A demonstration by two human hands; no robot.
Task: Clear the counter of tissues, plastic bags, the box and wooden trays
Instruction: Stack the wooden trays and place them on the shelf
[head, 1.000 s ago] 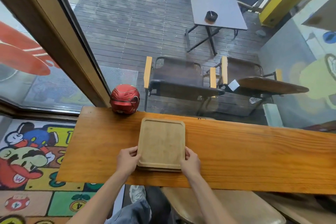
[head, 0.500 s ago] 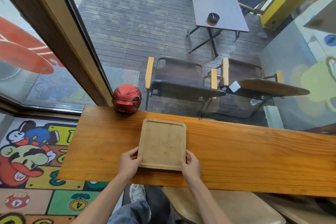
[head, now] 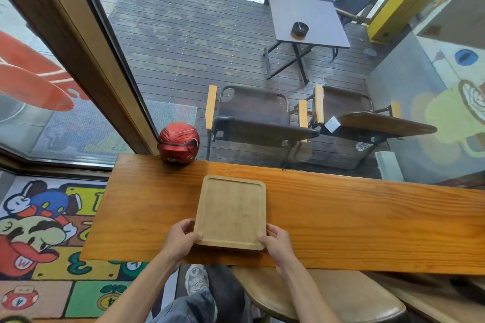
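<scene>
The wooden tray (head: 231,211) lies flat on the counter (head: 354,220), its near corners pinched between both hands — left hand (head: 179,240) curled round the left corner, right hand (head: 275,242) round the right — thumbs on the rim.

You've got one view only, worn on your head, looking steeply down and forward over the near edge of the counter (head: 341,220). The counter's left end sits in frame, its right end runs off the picture. It's close beneath you; your own legs show under the near edge. Past the far edge, the camera faces through the window (head: 210,60) onto the deck outside.
</scene>
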